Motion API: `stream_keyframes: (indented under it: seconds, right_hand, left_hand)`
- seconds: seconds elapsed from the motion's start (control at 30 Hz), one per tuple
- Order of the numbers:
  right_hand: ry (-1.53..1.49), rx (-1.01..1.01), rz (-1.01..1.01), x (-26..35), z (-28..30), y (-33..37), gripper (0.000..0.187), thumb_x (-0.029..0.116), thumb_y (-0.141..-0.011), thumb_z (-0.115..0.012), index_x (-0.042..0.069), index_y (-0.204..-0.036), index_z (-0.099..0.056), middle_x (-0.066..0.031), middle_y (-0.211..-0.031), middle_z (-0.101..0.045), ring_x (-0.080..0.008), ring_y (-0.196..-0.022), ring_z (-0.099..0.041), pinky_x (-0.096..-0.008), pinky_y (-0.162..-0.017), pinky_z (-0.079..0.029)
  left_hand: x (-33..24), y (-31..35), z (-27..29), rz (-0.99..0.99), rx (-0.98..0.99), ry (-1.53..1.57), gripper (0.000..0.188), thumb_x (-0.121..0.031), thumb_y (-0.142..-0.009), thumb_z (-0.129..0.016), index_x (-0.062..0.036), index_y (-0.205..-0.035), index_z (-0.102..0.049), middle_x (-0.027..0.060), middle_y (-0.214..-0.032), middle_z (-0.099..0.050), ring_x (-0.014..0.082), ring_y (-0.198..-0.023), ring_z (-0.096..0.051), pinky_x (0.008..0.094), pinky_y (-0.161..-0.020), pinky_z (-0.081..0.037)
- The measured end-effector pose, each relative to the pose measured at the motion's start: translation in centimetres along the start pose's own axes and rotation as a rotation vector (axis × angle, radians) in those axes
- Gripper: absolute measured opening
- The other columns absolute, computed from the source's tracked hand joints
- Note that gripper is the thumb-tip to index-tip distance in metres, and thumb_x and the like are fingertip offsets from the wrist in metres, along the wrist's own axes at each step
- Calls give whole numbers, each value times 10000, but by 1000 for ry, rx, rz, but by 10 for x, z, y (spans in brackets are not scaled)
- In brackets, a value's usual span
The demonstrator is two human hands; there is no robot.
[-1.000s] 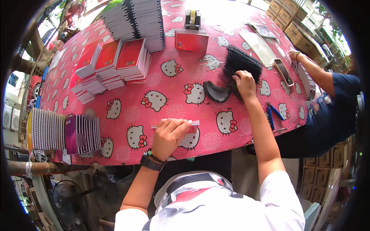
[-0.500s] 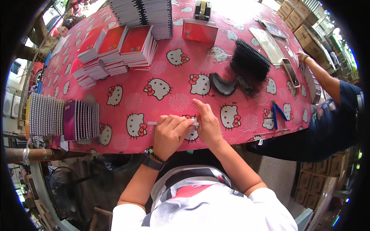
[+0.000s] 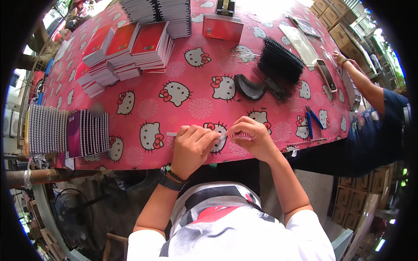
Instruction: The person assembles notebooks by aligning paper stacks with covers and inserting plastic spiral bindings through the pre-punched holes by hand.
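Observation:
My left hand (image 3: pixel 190 145) is closed over a thin notebook (image 3: pixel 171 134), seen edge-on as a narrow white strip at the near side of the table. Its thumb and fingers pinch near the strip's right end. Just to the right, my right hand (image 3: pixel 257 138) is curled with thumb and forefinger together around a thin dark spiral binding coil (image 3: pixel 242 135). The coil's left end points at the notebook's right end, close to my left fingertips; whether it passes into the holes is too small to tell.
Red notebooks (image 3: pixel 150 39) stand stacked at far left, spiral-bound ones (image 3: pixel 87 132) at near left. Black coils (image 3: pixel 281 61) lie right of centre beside a black curved piece (image 3: pixel 250 88). Blue-handled pliers (image 3: pixel 310 122) and a phone (image 3: pixel 326 75) lie right, near another person's arm (image 3: pixel 363 80).
My right hand has moved right and curled, its raised forefinger now bent down to the thumb. The coil now shows between its fingers. My left hand keeps its hold on the notebook.

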State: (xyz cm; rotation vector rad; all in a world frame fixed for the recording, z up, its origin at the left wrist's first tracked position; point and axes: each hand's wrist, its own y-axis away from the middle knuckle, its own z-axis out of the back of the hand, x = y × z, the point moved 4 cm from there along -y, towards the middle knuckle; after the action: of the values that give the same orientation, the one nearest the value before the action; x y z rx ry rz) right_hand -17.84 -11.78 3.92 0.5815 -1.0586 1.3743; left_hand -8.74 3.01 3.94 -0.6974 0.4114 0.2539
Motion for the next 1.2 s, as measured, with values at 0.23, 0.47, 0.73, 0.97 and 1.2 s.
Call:
stream_keyframes:
  seconds: [0.23,0.47,0.73,0.97,1.2]
  right_hand:
    - [26,111,6,1,1,-3,177,-32,-764,-614,16,-933,-622,-96,-800,-584,-236,-746,-578,-322,-638,-460]
    - [-21,177,-34,-4,-2,-2,205,-40,-780,-582,13,-977,-603,-95,-800,-593,-231,-716,-580,-309,-632,-459]
    - [1,194,-71,-3,-2,1,209,-33,-779,-586,16,-981,-596,-93,-778,-600,-229,-708,-596,-307,-624,-467]
    - [195,-5,32,5,-2,-1,226,-31,-696,-640,54,-899,-589,-77,-772,-537,-260,-731,-555,-347,-630,-459]
    - [287,-169,110,4,-11,4,202,-30,-678,-663,50,-849,-591,-71,-756,-528,-249,-755,-536,-341,-649,-450]
  left_hand:
    - [-1,1,1,-8,-12,1,171,-131,-701,-708,-120,-862,-652,-2,-783,-617,166,-734,-571,306,-686,-395]
    - [0,3,2,7,-24,7,162,-124,-700,-707,-114,-851,-649,1,-783,-617,170,-739,-571,309,-684,-393]
    - [0,1,1,35,-16,13,154,-131,-696,-708,-115,-833,-641,-1,-778,-618,173,-741,-568,313,-690,-383]
    - [0,-5,0,99,-14,11,130,-173,-714,-703,-123,-810,-631,-4,-767,-622,174,-741,-564,320,-703,-370]
    - [0,-6,-3,111,-5,15,130,-177,-711,-707,-127,-800,-626,-10,-760,-623,171,-731,-562,319,-705,-358]
